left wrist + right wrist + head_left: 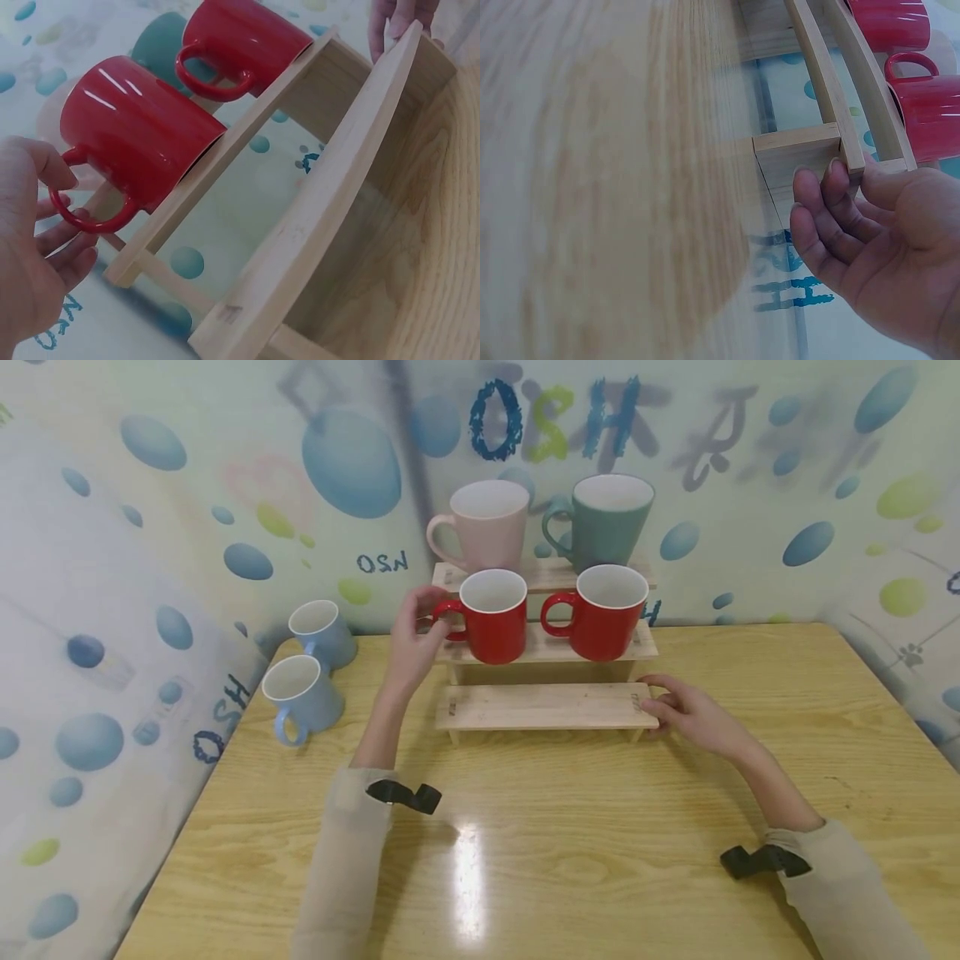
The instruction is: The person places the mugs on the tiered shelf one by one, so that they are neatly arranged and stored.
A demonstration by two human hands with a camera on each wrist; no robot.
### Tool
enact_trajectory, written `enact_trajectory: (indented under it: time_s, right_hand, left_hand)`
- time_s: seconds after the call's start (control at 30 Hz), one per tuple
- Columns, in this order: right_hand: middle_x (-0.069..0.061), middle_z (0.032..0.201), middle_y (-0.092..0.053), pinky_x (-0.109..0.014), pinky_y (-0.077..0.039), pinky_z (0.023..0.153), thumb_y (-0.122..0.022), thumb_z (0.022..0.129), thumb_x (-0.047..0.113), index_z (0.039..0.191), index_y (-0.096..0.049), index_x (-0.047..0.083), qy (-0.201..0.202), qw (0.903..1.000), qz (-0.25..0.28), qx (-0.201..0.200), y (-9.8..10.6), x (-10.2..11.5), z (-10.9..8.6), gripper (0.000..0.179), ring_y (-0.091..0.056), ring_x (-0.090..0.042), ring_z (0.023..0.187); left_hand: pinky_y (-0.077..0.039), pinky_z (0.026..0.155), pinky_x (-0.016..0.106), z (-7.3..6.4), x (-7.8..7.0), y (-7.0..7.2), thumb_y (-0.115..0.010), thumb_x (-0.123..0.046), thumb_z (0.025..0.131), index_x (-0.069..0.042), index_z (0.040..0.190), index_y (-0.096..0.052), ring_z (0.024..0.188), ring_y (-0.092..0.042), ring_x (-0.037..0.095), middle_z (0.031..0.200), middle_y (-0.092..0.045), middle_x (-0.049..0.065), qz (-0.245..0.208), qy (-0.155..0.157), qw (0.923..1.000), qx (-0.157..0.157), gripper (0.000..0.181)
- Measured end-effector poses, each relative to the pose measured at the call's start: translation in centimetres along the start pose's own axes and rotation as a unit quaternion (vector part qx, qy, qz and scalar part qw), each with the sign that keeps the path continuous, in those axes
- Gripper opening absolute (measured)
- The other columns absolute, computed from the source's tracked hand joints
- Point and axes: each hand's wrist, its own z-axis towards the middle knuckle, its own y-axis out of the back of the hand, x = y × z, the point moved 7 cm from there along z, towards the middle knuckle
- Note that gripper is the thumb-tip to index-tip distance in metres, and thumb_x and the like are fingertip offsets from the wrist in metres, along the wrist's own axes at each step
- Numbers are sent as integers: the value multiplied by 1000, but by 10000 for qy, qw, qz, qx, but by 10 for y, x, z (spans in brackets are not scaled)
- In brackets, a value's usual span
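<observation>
Two red mugs stand side by side on the middle tier of a wooden step rack (pixel 547 706). My left hand (pixel 417 639) is at the handle of the left red mug (pixel 498 622); in the left wrist view its thumb and fingers lie about that handle (pixel 90 217). The other red mug (pixel 609 618) has its handle turned left. At the right end of the lowest tier, my right hand (pixel 693 714) pinches the board, thumb on one face and fingers on the other, as the right wrist view shows. Nothing stands on that tier.
On the top tier are a pink mug (pixel 491 522) and a green mug (pixel 611 518). Two light blue mugs, one nearer (pixel 303 697) and one farther (pixel 326 631), stand on the table (pixel 570 860) at left. A patterned wall (pixel 712 527) rises behind the rack.
</observation>
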Motion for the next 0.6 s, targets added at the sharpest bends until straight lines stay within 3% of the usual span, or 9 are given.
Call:
enact_trajectory:
  time_s: [0.1,0.3,0.5,0.6]
  right_hand:
    - [-30,117,-66,-43,-54,91,-51,107,19,150,-29,-9,3,10000,-6,-15,0,0,0,56,-74,-29,86]
    - [-30,117,-66,-44,-54,90,-51,106,20,149,-30,-9,7,9999,-94,-53,0,0,0,56,-74,-29,86]
    - [-31,118,-65,-43,-55,89,-52,106,19,149,-30,-10,14,10000,-67,-54,0,0,0,56,-74,-29,86]
    - [-31,118,-65,-44,-55,90,-52,106,20,149,-30,-9,28,9999,-94,-60,0,1,0,56,-74,-29,85]
  left_hand:
    - [-43,96,41,-5,-1,8,-55,7,88,5,132,-51,114,-55,32,127,-59,22,19,-166,9998,-138,44]
    - [-39,101,55,-20,-9,26,-53,14,87,12,134,-47,120,-49,44,128,-53,32,248,-194,9984,-462,47]
    - [-41,96,45,-42,-36,42,-52,15,85,17,128,-48,117,-50,46,124,-53,36,693,-32,9955,-642,43]
    - [-41,94,37,-48,-26,55,-53,14,87,14,129,-49,117,-51,44,124,-55,32,703,118,9946,-749,42]
